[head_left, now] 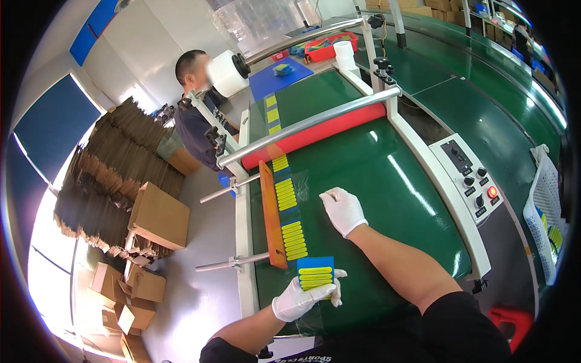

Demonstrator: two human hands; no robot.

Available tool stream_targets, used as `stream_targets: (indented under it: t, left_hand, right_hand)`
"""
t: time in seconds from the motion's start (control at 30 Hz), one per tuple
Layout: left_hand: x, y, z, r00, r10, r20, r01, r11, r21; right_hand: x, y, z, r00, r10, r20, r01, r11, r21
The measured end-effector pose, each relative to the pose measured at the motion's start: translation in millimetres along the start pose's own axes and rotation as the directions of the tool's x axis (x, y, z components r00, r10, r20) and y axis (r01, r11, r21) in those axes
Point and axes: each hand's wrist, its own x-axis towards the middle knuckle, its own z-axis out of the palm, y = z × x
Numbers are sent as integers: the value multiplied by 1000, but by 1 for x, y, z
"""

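Observation:
My left hand (302, 298), in a white glove, is closed around a blue card with yellow strips (316, 277) near the front end of the green conveyor belt (387, 199). Whether more cards lie behind it I cannot tell. Just beyond it, a row of similar blue-and-yellow cards (294, 239) runs along the belt's left side, beside an orange guide bar (272, 218). Over the middle of the belt is my white-gloved right hand (345, 212), its fingers curled together. Anything between those fingertips is hidden. Wrinkled clear film shows near the row.
A red roller (327, 130) and metal bar cross the belt ahead. The control panel (466, 175) sits to the right, with a white basket (541, 224) of cards beyond. A co-worker (200, 121) stands far left, near stacked cardboard (115, 169). A red stool (511, 323) is lower right.

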Motion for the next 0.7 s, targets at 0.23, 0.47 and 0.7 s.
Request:
stream_targets:
  t: [0.23, 0.47, 0.7]
  left_hand:
    - [0, 4, 4, 998, -34, -61, 32, 999, -29]
    - [-1, 2, 0, 997, 11, -73, -11, 1000, -5]
    - [1, 2, -3, 995, 20, -94, -18, 1000, 14]
  right_hand:
    - [-1, -4, -6, 996, 71, 61, -75, 995, 70]
    - [-2, 2, -4, 996, 75, 41, -80, 984, 157]
    - [-2, -3, -6, 994, 83, 64, -92, 986, 141]
